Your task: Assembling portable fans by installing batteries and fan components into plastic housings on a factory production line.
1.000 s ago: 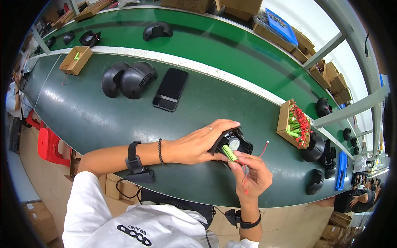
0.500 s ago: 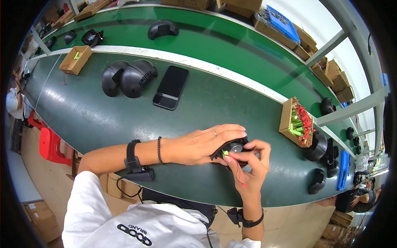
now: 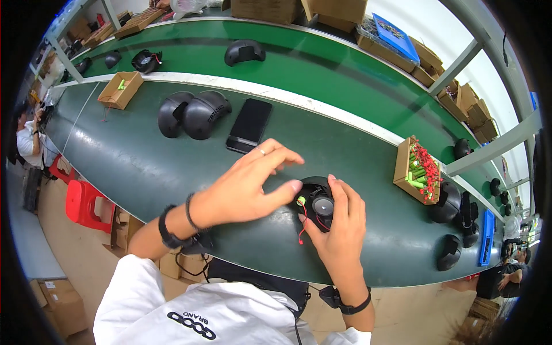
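My right hand (image 3: 340,233) grips a black rounded shell (image 3: 314,184) by its right side, its hollow facing up. Inside the shell sit a round grey disc-shaped part (image 3: 323,206) and the end of a green cylindrical cell (image 3: 301,200). A red wire (image 3: 304,221) from the cell hangs over the near rim and ends in a small red plug. My left hand (image 3: 244,187) is open, fingers spread above the table, its thumb tip close to the shell's left edge; whether it touches cannot be made out.
A cardboard box of green cells with red wires (image 3: 418,172) stands to the right, near several black shells (image 3: 445,202). Two closed-looking shells (image 3: 205,115) and a black phone (image 3: 249,123) lie at the far left. Beyond runs a green conveyor belt (image 3: 322,92) carrying more shells.
My left hand has let go of the shell and moved left, its fingers spreading. My right hand has gone from pinching at the green cell to holding the shell's right side.
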`<action>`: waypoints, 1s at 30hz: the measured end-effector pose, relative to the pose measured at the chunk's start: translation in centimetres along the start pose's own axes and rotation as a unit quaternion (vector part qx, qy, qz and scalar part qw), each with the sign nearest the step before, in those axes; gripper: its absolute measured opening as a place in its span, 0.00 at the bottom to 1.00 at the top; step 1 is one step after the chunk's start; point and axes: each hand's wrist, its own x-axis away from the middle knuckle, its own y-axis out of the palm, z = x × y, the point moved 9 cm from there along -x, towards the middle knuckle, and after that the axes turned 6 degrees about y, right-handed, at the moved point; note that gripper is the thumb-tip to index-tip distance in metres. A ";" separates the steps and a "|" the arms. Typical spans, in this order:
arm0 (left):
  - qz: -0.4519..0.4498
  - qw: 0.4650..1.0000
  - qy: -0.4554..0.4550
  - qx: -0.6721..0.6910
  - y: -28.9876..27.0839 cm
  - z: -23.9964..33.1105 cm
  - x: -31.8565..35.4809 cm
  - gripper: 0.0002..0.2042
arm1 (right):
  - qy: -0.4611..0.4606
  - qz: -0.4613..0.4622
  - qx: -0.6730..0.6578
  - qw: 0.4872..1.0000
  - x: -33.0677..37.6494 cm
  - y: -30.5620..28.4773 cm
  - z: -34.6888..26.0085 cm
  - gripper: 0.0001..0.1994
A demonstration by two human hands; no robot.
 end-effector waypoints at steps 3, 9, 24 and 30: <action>0.038 0.996 -0.062 -0.048 1.7 0.9 1.9 0.23 | 0.013 0.025 0.037 0.999 0.5 0.3 -1.0 0.45; 0.092 0.993 -0.063 -0.029 3.5 0.3 3.5 0.10 | -0.016 0.089 0.087 0.992 0.5 -0.8 -2.0 0.45; 0.107 0.990 -0.020 -0.092 3.8 2.3 3.0 0.04 | -0.007 0.088 0.125 0.988 0.8 0.0 -2.0 0.42; 0.097 0.994 -0.054 0.024 6.9 0.2 3.8 0.05 | 0.005 0.066 0.085 0.994 0.4 0.2 -1.0 0.47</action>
